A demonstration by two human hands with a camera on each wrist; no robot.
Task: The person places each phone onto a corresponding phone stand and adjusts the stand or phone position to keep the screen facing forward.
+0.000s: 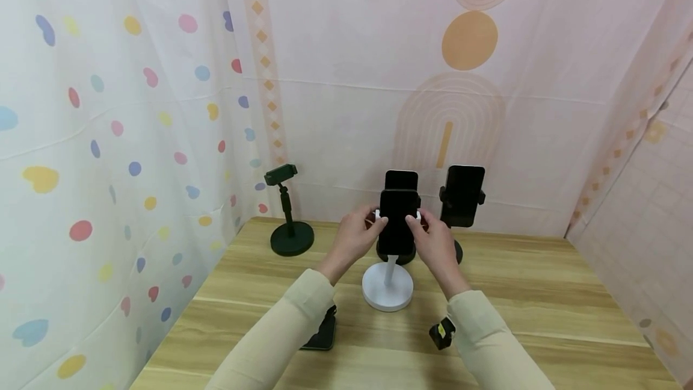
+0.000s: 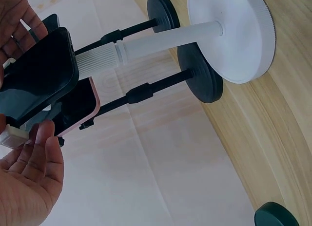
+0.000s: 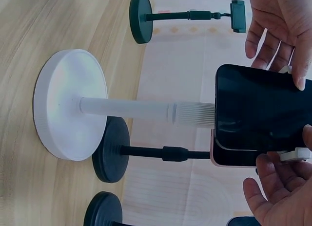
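A black-screened smartphone (image 1: 397, 227) stands upright in the white clamp of a white phone stand (image 1: 387, 287), whose round base sits on the table. My left hand (image 1: 354, 235) holds the phone's left edge at the white clamp arm, thumb in front. On the opposite edge, my right hand (image 1: 435, 247) grips phone and clamp arm (image 3: 295, 155) in the same way. Fingers of both hands reach behind the phone, partly hidden. Right behind it, another phone (image 1: 401, 179) with a pink edge is mounted on a black stand (image 2: 200, 72).
To the right stands another black holder with a phone (image 1: 463, 196). A dark green phone stand (image 1: 291, 238) without a phone is at the back left. Near my sleeves on the wooden table (image 1: 530, 300) lie a dark flat object (image 1: 322, 336) and a small black-and-yellow item (image 1: 442, 333).
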